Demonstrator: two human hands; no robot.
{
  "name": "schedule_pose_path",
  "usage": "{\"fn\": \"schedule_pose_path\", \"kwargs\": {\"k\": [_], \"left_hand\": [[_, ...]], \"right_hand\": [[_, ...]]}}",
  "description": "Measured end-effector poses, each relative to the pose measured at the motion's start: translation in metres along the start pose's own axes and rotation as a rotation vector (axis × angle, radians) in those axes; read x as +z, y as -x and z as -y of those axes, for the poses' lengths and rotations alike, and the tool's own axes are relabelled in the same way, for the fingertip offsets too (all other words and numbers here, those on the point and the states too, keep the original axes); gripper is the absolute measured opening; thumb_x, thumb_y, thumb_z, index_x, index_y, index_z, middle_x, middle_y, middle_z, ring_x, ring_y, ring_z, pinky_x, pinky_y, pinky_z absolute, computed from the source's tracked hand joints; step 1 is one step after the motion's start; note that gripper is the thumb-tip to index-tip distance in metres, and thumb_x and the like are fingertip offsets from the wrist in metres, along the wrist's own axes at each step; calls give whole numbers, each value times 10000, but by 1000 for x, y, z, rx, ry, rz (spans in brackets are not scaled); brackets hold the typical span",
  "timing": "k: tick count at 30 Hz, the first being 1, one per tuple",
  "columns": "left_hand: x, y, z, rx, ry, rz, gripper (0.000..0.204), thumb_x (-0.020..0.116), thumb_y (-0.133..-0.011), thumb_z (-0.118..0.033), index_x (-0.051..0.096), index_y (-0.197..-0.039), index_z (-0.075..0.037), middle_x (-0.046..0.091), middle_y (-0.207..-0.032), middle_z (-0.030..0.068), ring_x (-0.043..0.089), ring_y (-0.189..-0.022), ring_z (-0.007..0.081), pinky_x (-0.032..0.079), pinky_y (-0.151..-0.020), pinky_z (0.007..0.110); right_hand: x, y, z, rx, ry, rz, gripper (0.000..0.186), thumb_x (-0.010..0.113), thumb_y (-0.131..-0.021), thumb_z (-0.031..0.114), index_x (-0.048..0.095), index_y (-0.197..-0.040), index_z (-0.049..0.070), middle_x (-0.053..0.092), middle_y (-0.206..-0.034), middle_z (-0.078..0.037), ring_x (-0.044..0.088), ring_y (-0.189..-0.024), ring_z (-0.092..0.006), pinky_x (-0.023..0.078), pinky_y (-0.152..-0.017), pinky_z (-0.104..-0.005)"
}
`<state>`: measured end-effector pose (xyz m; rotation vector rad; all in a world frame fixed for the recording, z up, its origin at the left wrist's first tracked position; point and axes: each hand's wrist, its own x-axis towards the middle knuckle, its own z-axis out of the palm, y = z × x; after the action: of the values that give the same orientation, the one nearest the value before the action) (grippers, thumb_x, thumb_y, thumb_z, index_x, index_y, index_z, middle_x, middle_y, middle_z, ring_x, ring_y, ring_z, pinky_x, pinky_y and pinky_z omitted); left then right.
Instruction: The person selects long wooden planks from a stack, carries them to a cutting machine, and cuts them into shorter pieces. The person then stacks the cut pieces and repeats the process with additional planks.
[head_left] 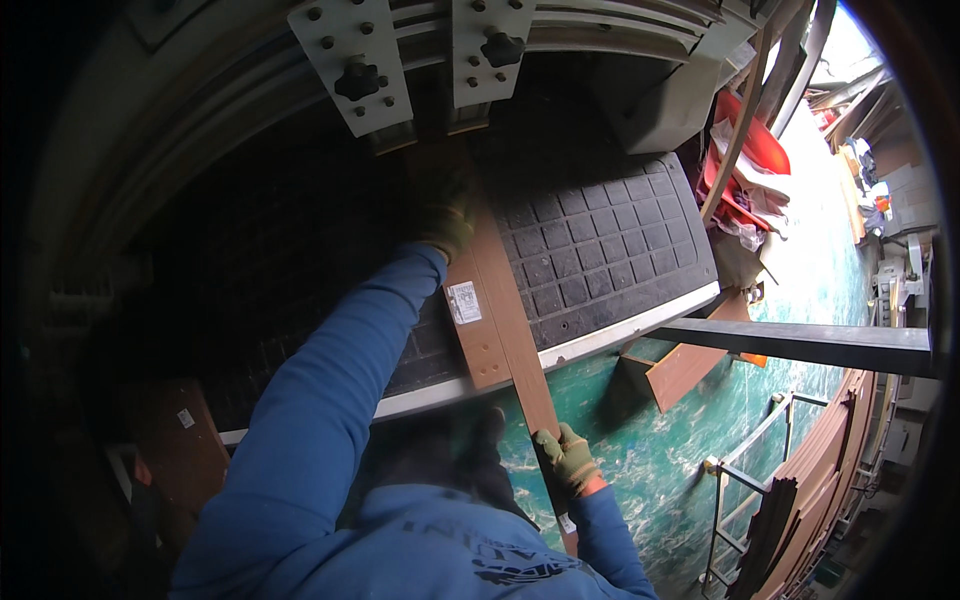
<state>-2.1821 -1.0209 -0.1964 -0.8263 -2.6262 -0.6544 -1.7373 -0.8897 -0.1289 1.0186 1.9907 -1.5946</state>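
Observation:
Two brown wooden boards lie side by side across a black gridded machine bed (610, 235). The shorter board (483, 345) carries a white label and has several small holes near its near end. The long narrow board (535, 395) runs past the bed's edge toward my body. My right hand (570, 460), in a light green glove, is closed around the edge of the narrow board's overhanging part. My left hand (450, 225), gloved too, reaches far over the bed and rests at the shorter board's left edge. Deep shadow hides its fingers.
Two metal plates (350, 75) with black star knobs hang over the boards' far ends. A grey metal beam (800, 343) juts out at right. Stacked brown panels (815, 480) and a metal frame (735, 480) stand on the green floor. Another labelled board (180, 450) is at left.

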Motion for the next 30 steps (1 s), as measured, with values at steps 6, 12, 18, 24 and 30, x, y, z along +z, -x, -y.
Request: {"fn": "schedule_pose_path", "kwargs": {"k": [6,12,18,24,30], "left_hand": [[-4,-1,-3,32,-52,46,359,658,-988,-262,687,-1304,-94,611,-1447,139,533,-1373,364,377,-1217,499],[-2,0,-3,17,-34,61,368,643,-994,-257,682,-1318,-87,601,-1468,128,514,-1401,343,356,-1238,476],[36,12,11,-225,293,251,503,543,-1048,-204,504,-1542,-114,452,-1627,98,388,-1530,274,274,-1303,428],[19,4,1,-47,-119,326,538,471,-1080,-197,418,-1610,-118,349,-1703,99,313,-1579,250,239,-1318,405],[-32,-21,-20,-97,-8,438,533,493,-1080,-198,441,-1605,-122,344,-1705,119,285,-1591,256,228,-1320,392]], "right_hand": [[-3,-6,-11,-33,30,-8,566,683,-979,453,662,-1254,-41,750,-953,-232,720,-882,-239,566,-800,-386],[-3,-4,-18,-40,-34,4,575,692,-976,463,660,-1269,-31,753,-967,-235,732,-897,-264,566,-817,-387],[-16,-18,25,-279,356,-156,476,748,-957,377,682,-1252,9,742,-1053,-209,728,-929,-360,575,-822,-420],[-29,-37,228,-1095,468,-413,467,833,-884,239,650,-1238,-3,695,-1079,-197,697,-968,-359,586,-831,-432],[22,-14,462,-1716,627,-372,595,831,-863,270,634,-1367,23,677,-1210,-188,670,-1120,-364,565,-947,-442]]}}
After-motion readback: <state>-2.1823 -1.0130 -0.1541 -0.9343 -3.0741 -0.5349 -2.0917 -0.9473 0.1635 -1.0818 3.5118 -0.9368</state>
